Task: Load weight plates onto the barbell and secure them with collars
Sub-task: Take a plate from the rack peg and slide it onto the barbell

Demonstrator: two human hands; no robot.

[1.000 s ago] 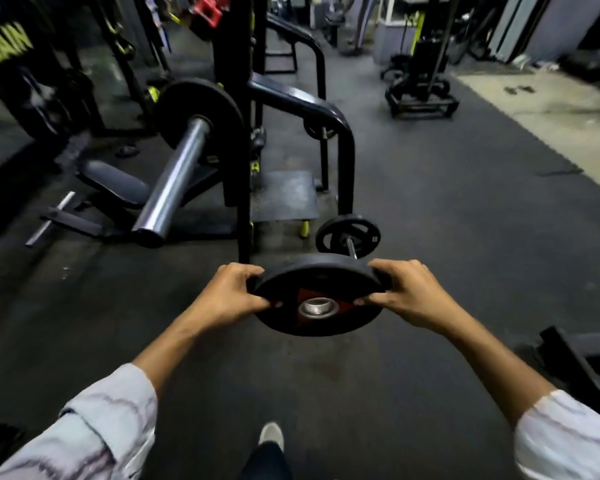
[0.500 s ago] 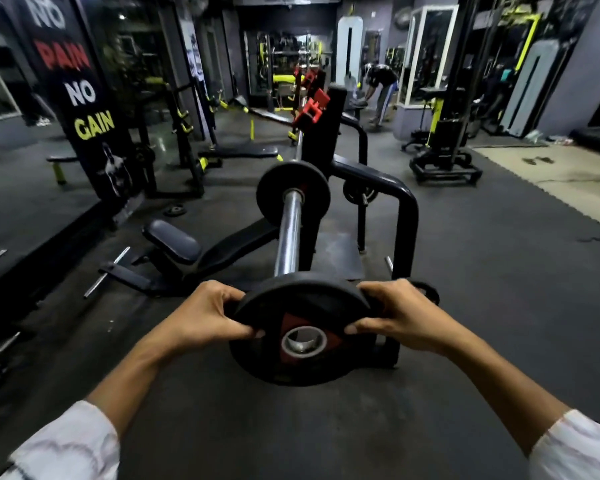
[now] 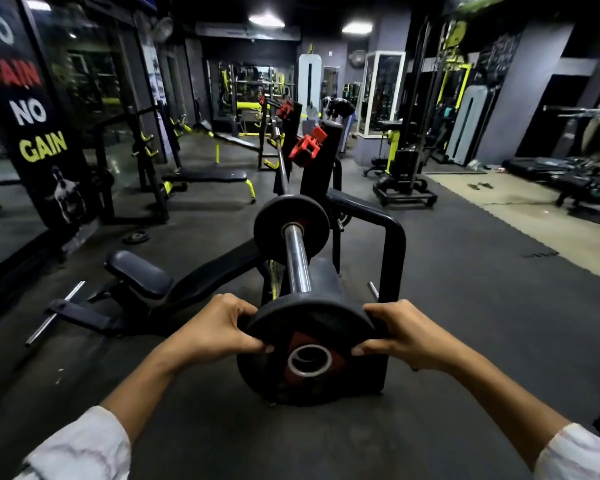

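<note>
Holding a round black weight plate, the two hands grip it by its sides. The left hand curls round the left edge, with the thumb on the front face. The right hand curls round the right edge the same way. White sleeves cover both arms near the bottom corners. The plate has a shiny metal ring round its middle hole and a red shape on its face. Any writing on the plate is too blurry to read.

Just behind the plate is the end of the barbell, a silver bar that points toward the camera. The top of the plate hides the bar's tip, so you cannot tell if the hole is on the bar. Farther back on the same bar sits another black plate, already pushed on. The bar rests on a black rack with a curved tube on the right side of the bar. A black padded bench lies left of the bar, low on the dark floor.

Behind the loaded plate, a red collar sits on a black post. A small black plate lies flat on the floor, far left of the bar.

Farther left stands a tall black banner. It reads "NO PAIN NO GAIN" in white, red and yellow letters.
</note>
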